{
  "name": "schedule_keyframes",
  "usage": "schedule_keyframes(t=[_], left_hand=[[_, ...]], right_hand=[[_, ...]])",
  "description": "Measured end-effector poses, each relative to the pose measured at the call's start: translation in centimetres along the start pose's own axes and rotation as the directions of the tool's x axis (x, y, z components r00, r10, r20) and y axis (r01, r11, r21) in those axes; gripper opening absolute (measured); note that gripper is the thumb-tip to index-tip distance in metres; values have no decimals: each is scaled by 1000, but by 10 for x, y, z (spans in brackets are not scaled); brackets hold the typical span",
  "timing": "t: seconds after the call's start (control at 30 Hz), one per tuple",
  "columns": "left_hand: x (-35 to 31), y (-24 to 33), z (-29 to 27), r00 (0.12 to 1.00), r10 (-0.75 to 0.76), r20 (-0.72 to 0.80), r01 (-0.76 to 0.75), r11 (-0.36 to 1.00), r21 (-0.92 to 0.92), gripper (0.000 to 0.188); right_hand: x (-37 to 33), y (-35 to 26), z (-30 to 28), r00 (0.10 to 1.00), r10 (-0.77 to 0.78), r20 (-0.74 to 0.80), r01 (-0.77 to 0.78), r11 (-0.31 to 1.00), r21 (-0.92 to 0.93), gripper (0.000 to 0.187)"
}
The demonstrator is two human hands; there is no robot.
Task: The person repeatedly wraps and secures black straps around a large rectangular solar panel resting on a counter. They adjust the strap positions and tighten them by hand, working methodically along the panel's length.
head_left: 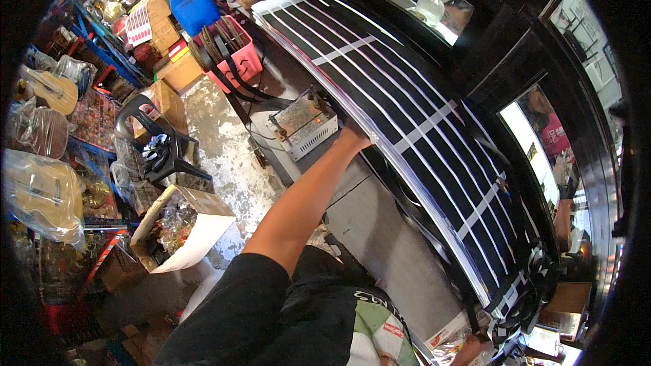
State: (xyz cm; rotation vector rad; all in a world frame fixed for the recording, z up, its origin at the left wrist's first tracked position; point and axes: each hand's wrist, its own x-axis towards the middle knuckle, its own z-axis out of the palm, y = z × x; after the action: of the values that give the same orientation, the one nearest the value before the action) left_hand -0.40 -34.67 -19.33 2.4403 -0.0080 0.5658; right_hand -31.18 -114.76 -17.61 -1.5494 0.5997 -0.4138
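A long row of black strips [424, 139] with white lines between them stretches across the table from far middle to near right. Pale crosswise bands [426, 127] lie over the strips. My left arm reaches forward, and my left hand [354, 139] is at the strips' left edge; its fingers are mostly hidden there. Beside that hand stands a small metal box [305, 125] with vent slots, a worn top and a lit red light. Low at the right, my right hand [472, 351] shows only in part, near the strips' near end and a dark bundle of strap ends [522, 298]; its fingers cannot be made out.
A pink basket [237, 57] holding rolled dark straps stands beyond the metal box, with a blue container [193, 5] behind it. On the left are a black plastic chair [159, 139], an open carton [180, 227] and plastic-wrapped guitars [44, 193]. Dark-framed windows line the right.
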Motion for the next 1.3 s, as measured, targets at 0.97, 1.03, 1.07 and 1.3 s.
schedule_keyframes(t=[0.97,1.03,1.07,1.3], left_hand=[[-266,-96,-231,674,-738,41,701,656,279,22],[-219,-134,-251,815,-576,-55,573,791,212,20],[-196,-152,-256,852,-512,-107,523,833,181,21],[-59,-250,-226,954,-128,273,72,976,208,60]], right_hand=[[-247,84,283,896,146,419,126,823,-555,42],[-268,75,316,881,113,459,177,822,-542,35],[-273,71,329,864,135,486,182,816,-549,34],[-346,60,411,901,111,419,188,771,-609,24]])
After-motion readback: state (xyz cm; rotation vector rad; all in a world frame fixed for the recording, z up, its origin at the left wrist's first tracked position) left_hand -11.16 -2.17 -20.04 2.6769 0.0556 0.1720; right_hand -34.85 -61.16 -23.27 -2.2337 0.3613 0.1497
